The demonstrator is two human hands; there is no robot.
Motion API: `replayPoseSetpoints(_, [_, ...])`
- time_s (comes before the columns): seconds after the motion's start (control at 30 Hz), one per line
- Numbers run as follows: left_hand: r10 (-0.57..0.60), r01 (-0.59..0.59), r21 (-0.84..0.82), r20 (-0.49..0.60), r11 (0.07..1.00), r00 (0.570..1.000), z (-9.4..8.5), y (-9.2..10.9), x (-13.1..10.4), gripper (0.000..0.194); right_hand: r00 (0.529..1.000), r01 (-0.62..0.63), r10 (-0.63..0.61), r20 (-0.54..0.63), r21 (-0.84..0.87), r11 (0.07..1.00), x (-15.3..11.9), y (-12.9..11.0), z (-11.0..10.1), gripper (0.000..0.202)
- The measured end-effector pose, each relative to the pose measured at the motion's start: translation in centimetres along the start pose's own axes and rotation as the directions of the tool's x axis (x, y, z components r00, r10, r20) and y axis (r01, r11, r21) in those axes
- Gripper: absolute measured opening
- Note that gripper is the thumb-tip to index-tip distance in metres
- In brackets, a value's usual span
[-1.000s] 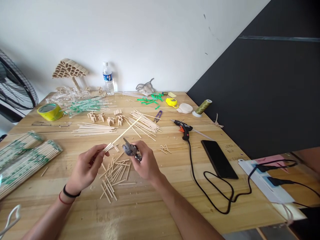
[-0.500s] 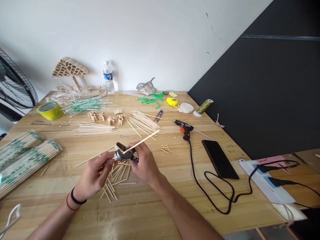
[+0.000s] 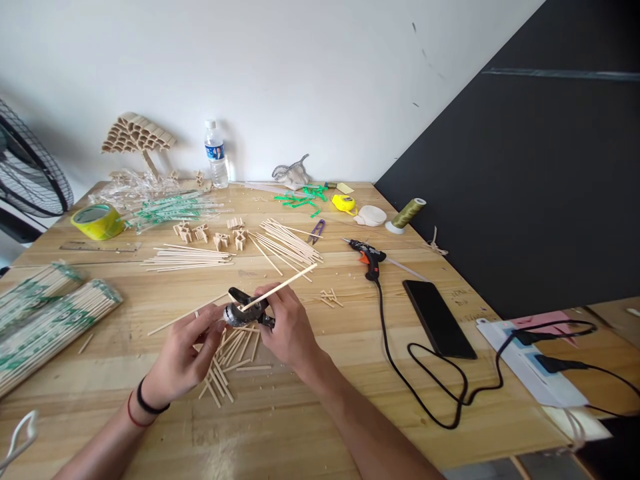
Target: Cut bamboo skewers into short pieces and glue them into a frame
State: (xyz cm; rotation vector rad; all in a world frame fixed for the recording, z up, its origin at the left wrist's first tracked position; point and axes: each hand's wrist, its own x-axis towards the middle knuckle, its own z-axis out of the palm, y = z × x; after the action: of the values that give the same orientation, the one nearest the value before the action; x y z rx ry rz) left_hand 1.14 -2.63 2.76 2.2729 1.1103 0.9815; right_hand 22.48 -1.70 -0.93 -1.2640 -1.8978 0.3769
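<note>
My right hand [image 3: 290, 327] is closed around a pair of black-handled cutters [image 3: 253, 312], their head pointing left. A thin wooden stick [image 3: 287, 282] slants across the cutters' jaws, its free end rising to the right above my right hand. At the cutters' head, the fingertips of my left hand [image 3: 187, 347] pinch together around the stick's lower end, which is mostly hidden. Short cut sticks [image 3: 220, 380] lie scattered on the table below the hands. One long stick [image 3: 185, 315] rests behind my left hand.
Loose long sticks [image 3: 285, 243] and small stick assemblies [image 3: 200, 232] lie farther back. Wrapped stick bundles [image 3: 60, 327] are at left. On the right are a glue gun [image 3: 370, 257] with a looping cord, a phone [image 3: 440, 320] and a power strip [image 3: 535, 367].
Both hands have shifted very slightly left with the cutters and stick. The cutters' head has tilted a little, and the grips look the same.
</note>
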Motion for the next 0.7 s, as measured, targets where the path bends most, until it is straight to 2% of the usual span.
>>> replayPoseSetpoints(0.2, [0.007, -0.005, 0.043, -0.047, 0.999, 0.999, 0.44, -0.24, 0.01, 0.013, 0.999, 0.002, -0.001, 0.036, -0.018, 1.000, 0.00, -0.27, 0.24, 0.043])
replayPoseSetpoints(0.5, [-0.060, 0.060, 0.017, -0.032, 0.998, 0.998, 0.35, -0.26, -0.27, 0.021, 0.998, -0.006, 0.007, 0.056, -0.016, 1.000, -0.21, -0.53, 0.61, 0.046])
replayPoseSetpoints(0.7, [-0.050, 0.051, 0.022, -0.024, 0.998, 0.998, 0.22, -0.26, -0.37, 0.020, 0.998, -0.007, 0.007, 0.055, 0.005, 1.000, -0.31, -0.59, 0.63, 0.046])
